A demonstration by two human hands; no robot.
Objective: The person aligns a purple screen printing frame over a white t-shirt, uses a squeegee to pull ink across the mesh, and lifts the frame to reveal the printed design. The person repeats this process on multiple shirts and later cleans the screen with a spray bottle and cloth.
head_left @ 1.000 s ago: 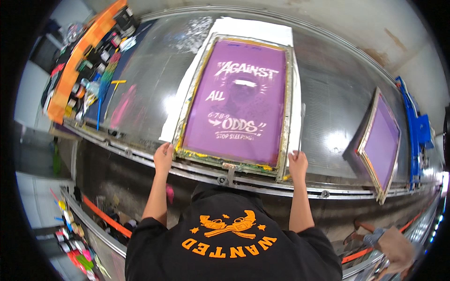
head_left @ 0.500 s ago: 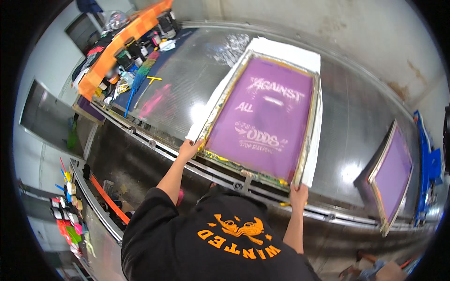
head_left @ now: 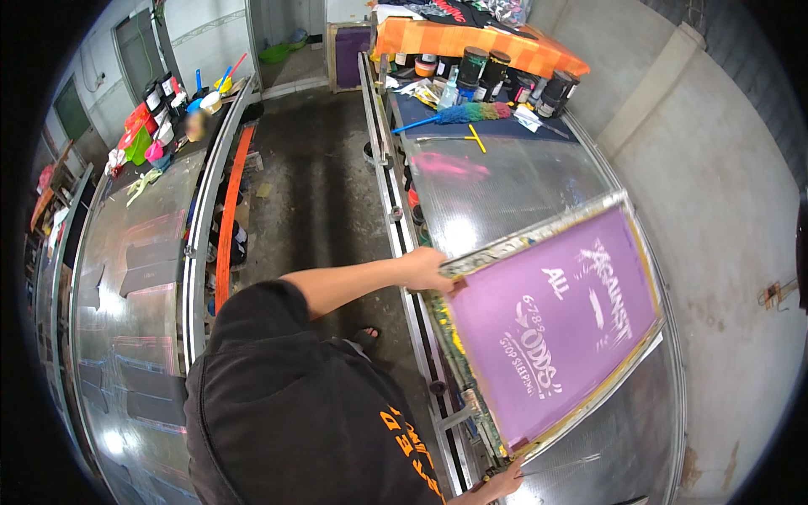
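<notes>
A screen-printing frame (head_left: 564, 328) with purple mesh and pale lettering is over the long metal-topped table at the right. Its rim is stained with ink. My left hand (head_left: 425, 269) is closed around the near left corner, its fingers partly hidden by the rim. At the other near corner, my right hand (head_left: 502, 481) grips the frame low in the picture. A bit of white sheet (head_left: 653, 348) shows past the frame's right edge. I cannot tell whether the frame rests flat or is slightly raised.
Ink jars (head_left: 473, 63), a multicoloured duster (head_left: 471, 114) and a yellow-headed tool (head_left: 477, 139) lie at the table's far end. A metal rail (head_left: 396, 215) edges the table. Across the aisle stands a second table (head_left: 151, 278) with dark pieces on it. A wall borders the right.
My view has swung left, bringing the aisle and second table into sight. The frame appears turned in the picture, and more of its white sheet is covered. Both hands still hold it.
</notes>
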